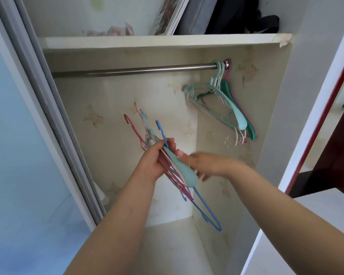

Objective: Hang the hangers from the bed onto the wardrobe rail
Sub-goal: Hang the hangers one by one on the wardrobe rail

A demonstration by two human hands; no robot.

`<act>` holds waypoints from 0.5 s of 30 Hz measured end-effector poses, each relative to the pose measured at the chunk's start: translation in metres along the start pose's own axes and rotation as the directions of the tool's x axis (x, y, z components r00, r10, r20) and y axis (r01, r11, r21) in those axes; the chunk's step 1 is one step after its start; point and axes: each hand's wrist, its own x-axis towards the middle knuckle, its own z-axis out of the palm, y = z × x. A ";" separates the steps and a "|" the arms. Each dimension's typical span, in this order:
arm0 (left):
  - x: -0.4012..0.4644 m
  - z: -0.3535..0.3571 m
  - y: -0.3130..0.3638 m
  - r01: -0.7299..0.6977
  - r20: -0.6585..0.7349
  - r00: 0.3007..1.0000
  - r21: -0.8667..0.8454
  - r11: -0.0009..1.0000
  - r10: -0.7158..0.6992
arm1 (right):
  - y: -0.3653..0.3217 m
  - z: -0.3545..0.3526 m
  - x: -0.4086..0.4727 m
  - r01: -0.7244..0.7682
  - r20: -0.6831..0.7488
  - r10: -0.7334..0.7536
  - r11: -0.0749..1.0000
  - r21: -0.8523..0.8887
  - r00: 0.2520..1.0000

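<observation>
Open wardrobe, rail [147, 70] above grip. Left hand [155, 161] clutches hanger bundle [179, 169]; right hand [203, 163] blurred beside it, grip unclear.

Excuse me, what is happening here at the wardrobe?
A person stands at an open wardrobe and hangs up hangers. The left hand grips a bunch of hangers in red, pink, light blue and blue, with the hooks pointing up. The right hand reaches to the bunch, though it is blurred, so I cannot tell if it holds one. Several hangers already hang at the right end of the rail; the rest of the rail is free.
</observation>
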 end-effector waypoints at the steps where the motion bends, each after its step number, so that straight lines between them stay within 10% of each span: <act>1: 0.001 -0.001 -0.001 -0.009 0.001 1.000 -0.003 1.000 0.009 | 0.007 0.009 -0.004 -0.001 0.142 -0.010 0.997 0.082 0.990; 4: 0.004 -0.012 0.000 -0.022 -0.001 1.000 -0.033 0.999 0.022 | 0.040 0.028 -0.007 0.009 0.237 -0.089 0.948 0.317 0.967; 8: 0.013 -0.026 0.010 -0.048 -0.015 0.999 -0.127 0.991 0.046 | 0.072 0.043 -0.010 0.053 0.229 -0.100 0.977 0.206 0.968; 11: 0.021 -0.033 0.013 -0.075 -0.043 0.997 -0.113 0.991 0.071 | 0.084 0.046 -0.006 0.092 -0.187 -0.071 0.990 0.106 0.980; 15: 0.025 -0.039 0.010 -0.045 -0.092 0.995 -0.181 0.982 0.028 | 0.093 0.043 -0.001 0.116 -0.580 -0.059 0.991 0.061 0.812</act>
